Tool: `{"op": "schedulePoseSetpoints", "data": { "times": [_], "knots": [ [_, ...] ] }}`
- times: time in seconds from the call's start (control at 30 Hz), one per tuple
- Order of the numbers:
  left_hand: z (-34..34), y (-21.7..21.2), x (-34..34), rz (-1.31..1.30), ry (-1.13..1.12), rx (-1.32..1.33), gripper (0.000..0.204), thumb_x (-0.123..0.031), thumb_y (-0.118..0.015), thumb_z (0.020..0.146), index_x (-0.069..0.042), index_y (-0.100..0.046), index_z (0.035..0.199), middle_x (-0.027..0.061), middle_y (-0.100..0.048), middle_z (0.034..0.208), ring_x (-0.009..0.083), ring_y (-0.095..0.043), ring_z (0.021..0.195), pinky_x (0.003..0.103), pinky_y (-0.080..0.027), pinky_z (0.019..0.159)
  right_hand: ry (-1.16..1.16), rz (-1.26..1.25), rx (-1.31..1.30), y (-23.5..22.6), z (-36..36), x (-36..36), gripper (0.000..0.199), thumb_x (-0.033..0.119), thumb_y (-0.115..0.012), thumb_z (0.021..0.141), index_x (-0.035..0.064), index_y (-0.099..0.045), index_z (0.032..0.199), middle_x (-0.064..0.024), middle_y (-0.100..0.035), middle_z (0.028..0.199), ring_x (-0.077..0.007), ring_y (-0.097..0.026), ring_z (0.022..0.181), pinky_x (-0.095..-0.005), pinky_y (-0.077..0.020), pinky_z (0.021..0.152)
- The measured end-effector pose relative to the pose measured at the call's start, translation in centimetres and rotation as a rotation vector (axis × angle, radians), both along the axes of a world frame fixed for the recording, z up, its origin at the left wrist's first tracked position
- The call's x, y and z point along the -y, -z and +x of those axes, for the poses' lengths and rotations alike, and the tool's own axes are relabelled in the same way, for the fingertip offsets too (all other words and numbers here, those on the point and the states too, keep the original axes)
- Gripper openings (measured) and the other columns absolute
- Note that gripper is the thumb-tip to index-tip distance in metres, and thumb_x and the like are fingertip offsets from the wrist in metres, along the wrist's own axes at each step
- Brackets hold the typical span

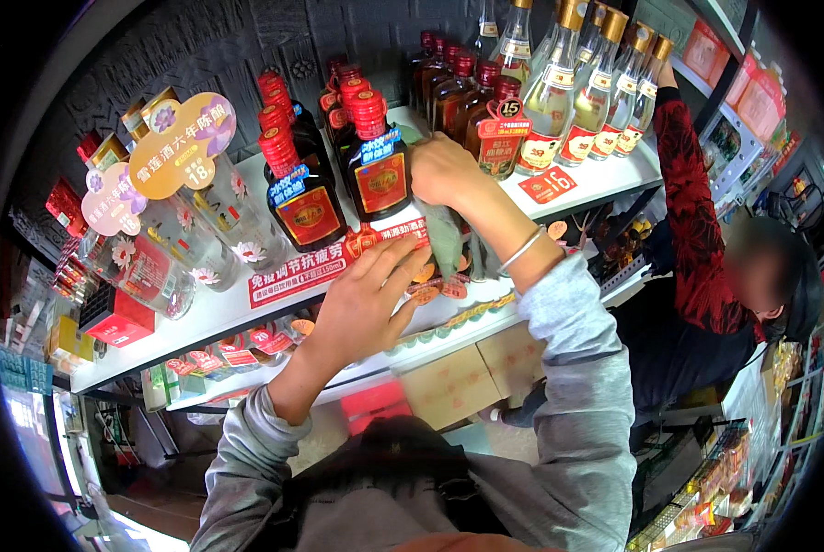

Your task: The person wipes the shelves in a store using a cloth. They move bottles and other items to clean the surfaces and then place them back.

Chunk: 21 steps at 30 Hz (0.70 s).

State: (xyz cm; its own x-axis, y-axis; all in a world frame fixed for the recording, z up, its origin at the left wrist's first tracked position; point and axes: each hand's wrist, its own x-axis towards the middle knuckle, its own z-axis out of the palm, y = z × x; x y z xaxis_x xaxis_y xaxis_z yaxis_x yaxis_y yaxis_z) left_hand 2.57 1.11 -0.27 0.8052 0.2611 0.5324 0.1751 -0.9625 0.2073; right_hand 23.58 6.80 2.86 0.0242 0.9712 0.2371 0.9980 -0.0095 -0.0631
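My right hand [447, 173] is closed round a grey-green cloth [443, 241], which hangs down over the shelf's front edge. It is between the dark bottles with red caps and a row of small brown bottles [498, 124]. My left hand [360, 299] lies with its fingers stretched out on the red label strip [303, 278] along the shelf front. Just behind it stand a dark square bottle [378, 175] with a red cap and a blue neck tag, and a similar dark bottle [307, 212] to its left.
Clear glass bottles [159, 267] with flower decorations and cardboard signs [183, 145] stand at the left. Tall clear bottles with gold caps [552, 97] fill the right end. There another person's red-and-black sleeve [692, 212] reaches up. Cardboard boxes [449, 385] sit below the shelves.
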Motion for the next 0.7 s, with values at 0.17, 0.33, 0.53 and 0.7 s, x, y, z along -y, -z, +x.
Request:
{"op": "schedulePoseSetpoints", "data": {
  "times": [0.17,0.33,0.53,0.7],
  "knots": [
    [-0.3,-0.5,-0.3,-0.005,0.051,-0.028,0.056,-0.013,-0.065,0.074,-0.003,-0.048,0.127,0.0155,-0.048,0.127,0.0326,-0.048,0.114,0.040,-0.041,0.097,0.070,-0.043,-0.038,-0.3,0.6,-2.7,0.026,0.011,-0.054,0.079,0.0023,-0.068,0.098,-0.0179,-0.063,0.109,-0.0363,-0.057,0.106,-0.0399,-0.0499,0.086],
    [-0.7,-0.6,-0.7,0.008,0.059,-0.029,0.053,-0.015,-0.063,0.077,-0.002,-0.048,0.126,0.0154,-0.048,0.128,0.0317,-0.048,0.114,0.039,-0.041,0.096,0.027,-0.268,-0.006,-1.3,0.7,-5.6,0.032,0.005,-0.058,0.077,0.0037,-0.065,0.108,-0.0209,-0.057,0.119,-0.0351,-0.057,0.109,-0.0387,-0.0494,0.088],
    [0.0,-0.9,-0.8,0.019,-0.039,0.050,0.048,-0.015,-0.061,0.081,0.001,-0.048,0.124,0.0177,-0.052,0.122,0.0329,-0.051,0.110,0.040,-0.042,0.094,0.150,-0.027,-0.215,0.2,1.0,-8.4,0.032,0.015,-0.053,0.085,0.0002,-0.060,0.113,-0.0189,-0.055,0.123,-0.0339,-0.056,0.111,-0.0390,-0.0482,0.090],
    [0.8,-0.3,-1.3,-0.003,-0.162,0.157,0.040,-0.012,-0.059,0.083,0.002,-0.049,0.119,0.0197,-0.054,0.116,0.0343,-0.052,0.106,0.040,-0.044,0.091,-0.035,0.174,0.097,1.8,1.7,-8.5,0.028,0.015,-0.045,0.090,0.0067,-0.058,0.113,-0.0153,-0.055,0.121,-0.0311,-0.057,0.108,-0.0371,-0.0507,0.086]
  ]
}}
